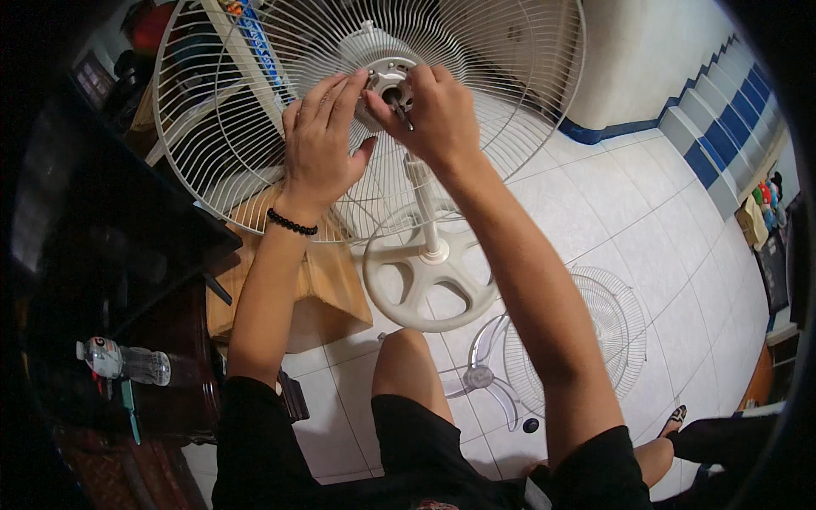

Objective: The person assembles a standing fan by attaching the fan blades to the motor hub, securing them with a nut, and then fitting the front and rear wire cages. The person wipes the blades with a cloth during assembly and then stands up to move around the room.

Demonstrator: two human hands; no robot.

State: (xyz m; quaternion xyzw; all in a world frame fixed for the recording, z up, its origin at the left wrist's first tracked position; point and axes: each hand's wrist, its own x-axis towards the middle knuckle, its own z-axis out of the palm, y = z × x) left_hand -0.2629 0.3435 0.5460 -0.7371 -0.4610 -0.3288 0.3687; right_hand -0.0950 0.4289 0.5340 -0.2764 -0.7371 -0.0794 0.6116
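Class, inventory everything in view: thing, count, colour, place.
Large wire grille: one, whitish, top centre
Hub: one, grey, grille's middle
Round fan base: one, cream, centre floor
Floor grille: one, white, right of base
Blade set: one, translucent, beside floor grille
Disc: one, black, below floor grille
Box: one, brown, left of base
Bottle: one, clear, lower left
Screen: one, black, left
Cabinet: one, dark brown, lower left
Stairs: one flight, blue-white, upper right
Floor tiles: many, white, right
Clutter: uncountable, multicoloured, upper left
Bystander's shoe: one, patterned, lower right
Bracelet: one, black, left wrist
Left hand: one, bare, hub's left
Right hand: one, bare, hub's right
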